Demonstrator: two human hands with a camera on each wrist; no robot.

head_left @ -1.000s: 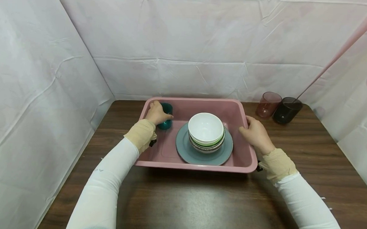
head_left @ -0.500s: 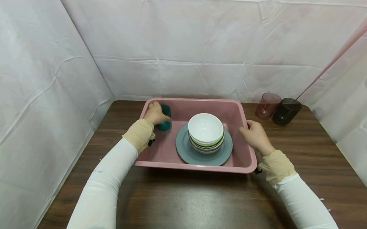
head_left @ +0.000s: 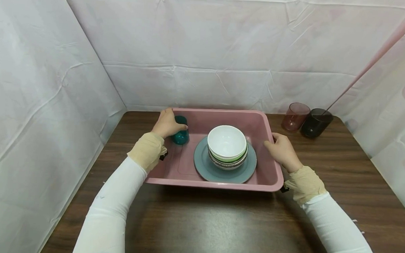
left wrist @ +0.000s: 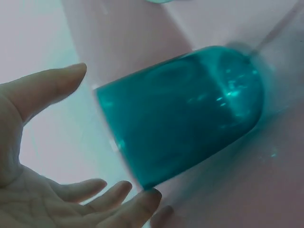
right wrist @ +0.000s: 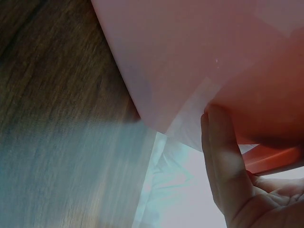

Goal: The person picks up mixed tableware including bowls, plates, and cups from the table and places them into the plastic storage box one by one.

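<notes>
Glossy, see-through teal cup [head_left: 181, 131], rounded at the base, in the far left corner of a smooth pink plastic tub [head_left: 220, 185]. Left hand [head_left: 167, 123] loosely cupped beside the cup, fingers [left wrist: 121, 199] spread, fingertips at its rim, not closed round it. Right hand [head_left: 282, 149] clasped over the tub's right rim, thumb inside. White bowls [head_left: 227, 142] stacked on a flat grey plate [head_left: 221, 172]. Dark grained wooden table [head_left: 219, 224] beneath.
</notes>
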